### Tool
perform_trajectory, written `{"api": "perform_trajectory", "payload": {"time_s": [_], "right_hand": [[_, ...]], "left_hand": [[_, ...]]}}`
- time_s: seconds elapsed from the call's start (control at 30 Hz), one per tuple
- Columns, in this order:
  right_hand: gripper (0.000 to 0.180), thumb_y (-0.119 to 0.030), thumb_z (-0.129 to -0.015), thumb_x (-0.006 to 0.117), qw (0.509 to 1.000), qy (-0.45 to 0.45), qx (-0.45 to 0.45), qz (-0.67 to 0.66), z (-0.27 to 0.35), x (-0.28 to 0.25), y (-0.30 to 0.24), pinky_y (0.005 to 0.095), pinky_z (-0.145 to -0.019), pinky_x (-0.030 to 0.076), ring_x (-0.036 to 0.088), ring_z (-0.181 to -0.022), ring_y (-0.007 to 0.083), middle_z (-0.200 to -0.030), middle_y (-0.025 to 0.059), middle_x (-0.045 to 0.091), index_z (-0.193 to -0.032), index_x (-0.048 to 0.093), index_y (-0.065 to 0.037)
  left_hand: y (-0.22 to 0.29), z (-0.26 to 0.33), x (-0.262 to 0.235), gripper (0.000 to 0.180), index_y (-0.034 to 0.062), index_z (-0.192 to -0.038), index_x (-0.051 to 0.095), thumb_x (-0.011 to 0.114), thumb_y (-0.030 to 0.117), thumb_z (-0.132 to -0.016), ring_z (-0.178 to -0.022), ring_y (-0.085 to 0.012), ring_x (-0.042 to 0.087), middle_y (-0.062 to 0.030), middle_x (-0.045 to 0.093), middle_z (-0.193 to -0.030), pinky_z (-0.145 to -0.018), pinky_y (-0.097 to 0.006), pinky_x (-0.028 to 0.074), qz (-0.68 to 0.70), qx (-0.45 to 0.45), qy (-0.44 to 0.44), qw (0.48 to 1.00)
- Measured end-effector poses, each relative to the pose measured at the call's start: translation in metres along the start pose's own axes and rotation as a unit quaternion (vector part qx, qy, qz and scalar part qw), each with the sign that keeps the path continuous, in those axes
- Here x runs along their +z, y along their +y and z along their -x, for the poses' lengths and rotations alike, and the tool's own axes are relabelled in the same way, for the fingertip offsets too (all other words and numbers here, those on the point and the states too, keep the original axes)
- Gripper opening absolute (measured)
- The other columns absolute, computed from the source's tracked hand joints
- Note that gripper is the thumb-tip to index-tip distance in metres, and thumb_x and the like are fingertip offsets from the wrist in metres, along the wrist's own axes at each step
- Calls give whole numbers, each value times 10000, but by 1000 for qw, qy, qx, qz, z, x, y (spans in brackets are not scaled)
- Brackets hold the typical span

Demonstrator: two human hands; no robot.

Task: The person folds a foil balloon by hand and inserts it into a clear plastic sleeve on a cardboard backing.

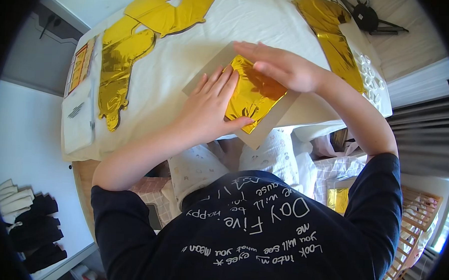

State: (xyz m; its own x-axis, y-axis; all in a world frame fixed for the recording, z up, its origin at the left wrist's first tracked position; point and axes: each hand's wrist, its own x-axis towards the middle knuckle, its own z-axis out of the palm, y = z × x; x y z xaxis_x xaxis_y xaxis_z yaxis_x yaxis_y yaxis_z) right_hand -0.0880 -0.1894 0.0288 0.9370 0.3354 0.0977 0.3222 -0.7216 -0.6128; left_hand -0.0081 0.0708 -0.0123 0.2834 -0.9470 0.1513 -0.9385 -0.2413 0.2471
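Observation:
A folded sheet of shiny gold foil (249, 98), perhaps a flat foil balloon, lies on a grey card (280, 117) in front of me. My left hand (208, 107) rests flat along its left side, fingers stretched out and the thumb over its near corner. At the far right edge of the foil, my right hand (288, 67) is held with its fingers extended and pressed side by side, the thumb apart over the foil. Neither hand grips anything. The fingers cover parts of the foil's edges.
Flat gold foil balloons (123, 55) spread over the white tabletop (166, 87) at left and far side. More gold foil (334, 42) lies at right, beside clear rings (370, 79) and a black device (367, 18). Clear plastic packets (80, 126) sit at the left edge.

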Motion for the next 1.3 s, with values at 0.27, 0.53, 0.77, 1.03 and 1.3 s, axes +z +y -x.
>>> {"api": "perform_trajectory", "payload": {"time_s": [0.27, 0.53, 0.77, 1.03, 1.3], "right_hand": [[975, -651, -975, 539, 971, -52, -111, 205, -8, 35, 5, 508, -1300, 179, 229, -1591, 347, -1727, 170, 215, -1667, 187, -61], [1131, -714, -857, 642, 972, -41, -132, 188, -9, 36, 4, 519, -1293, 203, 252, -1578, 369, -1733, 172, 190, -1676, 167, -95], [1159, -757, -749, 725, 965, -63, -129, 219, -9, 34, 2, 521, -1284, 206, 217, -1583, 411, -1739, 139, 201, -1653, 313, -160], [1211, -739, -637, 819, 973, -66, -112, 189, -8, 32, -4, 515, -1284, 204, 226, -1583, 402, -1725, 134, 254, -1623, 394, -179], [1213, -736, -635, 830, 974, -60, -124, 181, -10, 32, -3, 527, -1276, 218, 242, -1574, 419, -1715, 133, 280, -1622, 397, -180]], "left_hand": [[0, -1, 0, 1087, -88, -1575, 290, 650, 687, -904, -1557, -441, 264, -315, 331, -1625, -1257, -584, 223, -10, 4, -19, 1000], [-11, 7, -8, 1036, -89, -1566, 307, 721, 594, -905, -1520, -453, 330, -342, 371, -1586, -1249, -586, 243, 84, 3, 42, 996], [-42, 34, -52, 571, 93, -1448, 550, 755, 279, -948, -1121, -269, 673, -110, 723, -1273, -1069, -482, 421, 177, -124, 68, 974], [-45, 39, -39, 524, 131, -1423, 574, 758, 212, -939, -980, -202, 692, -42, 773, -1168, -962, -381, 478, 251, -108, 77, 959], [-48, 18, -43, 447, 65, -1404, 556, 707, 106, -985, -1041, -118, 605, -62, 719, -1095, -957, -294, 477, 404, -218, -12, 888]]}}
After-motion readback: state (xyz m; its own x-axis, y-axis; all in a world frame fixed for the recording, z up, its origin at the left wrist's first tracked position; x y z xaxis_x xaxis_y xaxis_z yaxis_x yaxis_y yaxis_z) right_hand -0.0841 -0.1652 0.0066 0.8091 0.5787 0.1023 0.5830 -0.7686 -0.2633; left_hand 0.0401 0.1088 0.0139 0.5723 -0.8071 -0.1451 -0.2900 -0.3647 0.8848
